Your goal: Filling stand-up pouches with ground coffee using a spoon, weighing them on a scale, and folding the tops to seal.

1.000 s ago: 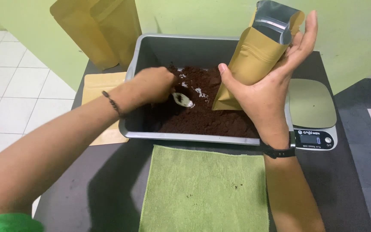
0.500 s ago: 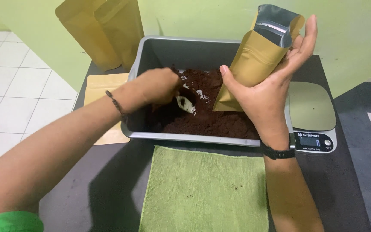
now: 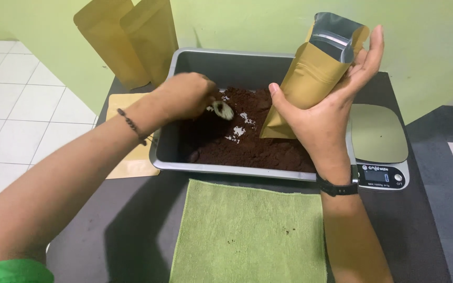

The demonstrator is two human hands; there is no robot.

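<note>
Right hand (image 3: 321,123) clasped around an upright, open-mouthed tan pouch (image 3: 315,73) with silver lining, above dark grounds (image 3: 258,144).

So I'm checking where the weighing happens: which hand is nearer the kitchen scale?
Right. The right hand holds the open gold pouch over the bin's right end, just beside the kitchen scale. The left hand is at the bin's far left, across the dark grounds.

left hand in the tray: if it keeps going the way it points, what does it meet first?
Likely the dark brown grounds. The left hand points right and down into the grey tray, a small pale scoop at its fingertips; the gold pouch stands further along, though depth is unclear.
</note>
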